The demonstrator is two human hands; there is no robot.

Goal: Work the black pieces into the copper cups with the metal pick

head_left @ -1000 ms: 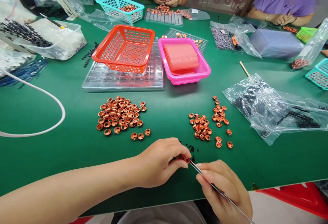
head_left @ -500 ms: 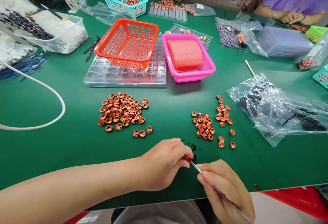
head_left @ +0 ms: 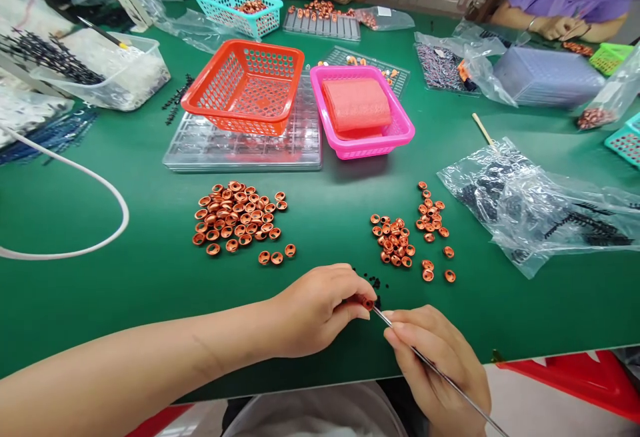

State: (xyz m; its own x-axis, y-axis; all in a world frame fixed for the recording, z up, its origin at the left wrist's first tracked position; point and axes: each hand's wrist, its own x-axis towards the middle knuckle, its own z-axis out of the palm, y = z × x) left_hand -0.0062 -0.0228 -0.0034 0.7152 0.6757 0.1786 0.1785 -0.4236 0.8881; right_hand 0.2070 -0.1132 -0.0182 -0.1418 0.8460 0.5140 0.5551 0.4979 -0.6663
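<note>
Between thumb and fingers, my left hand point(head_left: 323, 310) pinches a small copper-coloured cup-shaped part point(head_left: 368, 304) with a hole in it. My right hand point(head_left: 440, 364) is closed around a thin metal rod tool point(head_left: 453, 384), like tweezers or a pick; its kind is unclear. The tool's tip meets the copper part at its opening. Tiny black pieces point(head_left: 375, 282) lie on the table just beyond my fingertips, partly hidden by them. Past my left hand sits a large pile of similar copper parts point(head_left: 237, 214). Smaller groups of copper parts point(head_left: 395, 242) lie beyond my right hand.
An orange basket point(head_left: 200, 100) stands on clear plastic trays point(head_left: 240, 165). Beside it is a pink basket point(head_left: 400, 134) holding pink foam point(head_left: 357, 104). Plastic bags with black pieces point(head_left: 520, 204) lie right. A white cable point(head_left: 117, 190) curves at left. Two people work across the green table point(head_left: 125, 297).
The camera view has shifted slightly. Both hands stay close together, the tool tip still at the copper part, which has tilted a little in my left fingers.
</note>
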